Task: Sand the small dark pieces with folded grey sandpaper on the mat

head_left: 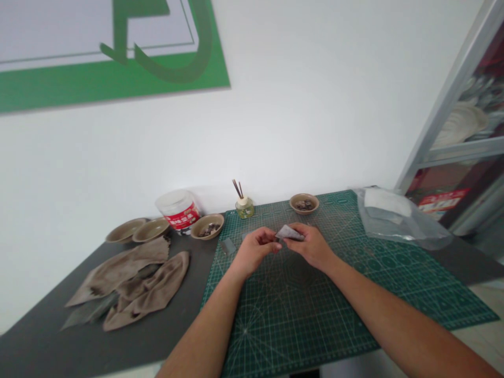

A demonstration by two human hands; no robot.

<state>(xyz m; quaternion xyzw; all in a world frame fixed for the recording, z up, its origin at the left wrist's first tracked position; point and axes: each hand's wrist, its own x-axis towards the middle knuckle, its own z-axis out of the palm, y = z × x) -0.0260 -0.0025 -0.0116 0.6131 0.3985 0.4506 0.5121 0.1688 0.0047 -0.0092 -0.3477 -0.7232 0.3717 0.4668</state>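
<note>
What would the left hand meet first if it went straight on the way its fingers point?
The left hand would first meet the folded grey sheet in the right hand. Depth is unclear, so it may already touch.

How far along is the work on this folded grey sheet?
Looks done: dark pieces sit in two small bowls. In hand: the folded grey sheet, pinched between the left hand and right hand over the green cutting mat. Left: a small grey piece lies on the mat; how much remains can't be told.
</note>
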